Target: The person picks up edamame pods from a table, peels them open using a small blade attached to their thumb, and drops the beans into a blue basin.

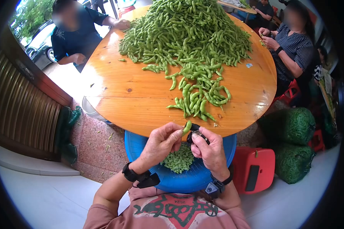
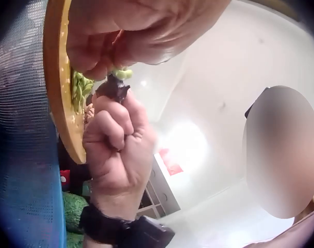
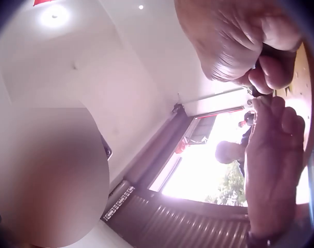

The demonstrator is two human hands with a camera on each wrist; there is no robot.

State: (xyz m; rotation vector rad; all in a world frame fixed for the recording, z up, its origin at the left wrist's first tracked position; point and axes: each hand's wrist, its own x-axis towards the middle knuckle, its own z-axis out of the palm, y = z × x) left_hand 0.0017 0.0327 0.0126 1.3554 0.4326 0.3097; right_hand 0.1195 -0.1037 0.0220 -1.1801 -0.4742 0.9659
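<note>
Between thumb and fingers, my left hand (image 1: pixel 163 142) pinches a green bean pod (image 1: pixel 187 128) in front of the table edge. My right hand (image 1: pixel 210 150) is curled round a small black tool (image 1: pixel 198 138), which meets the pod. In the left wrist view the black tool (image 2: pixel 114 89) touches a pale green piece (image 2: pixel 122 74) at the left fingertips. Under both hands is a blue basin (image 1: pixel 135 144) with shelled beans (image 1: pixel 178 159) in it. Loose pods (image 1: pixel 197 99) lie on the table just beyond the hands.
A tall heap of pods (image 1: pixel 187 32) covers the back of the round wooden table (image 1: pixel 122 89). People sit at left and right. A red stool (image 1: pixel 265 162) and green net sacks (image 1: pixel 292 162) are at the right, a metal shutter (image 1: pixel 25 91) at the left.
</note>
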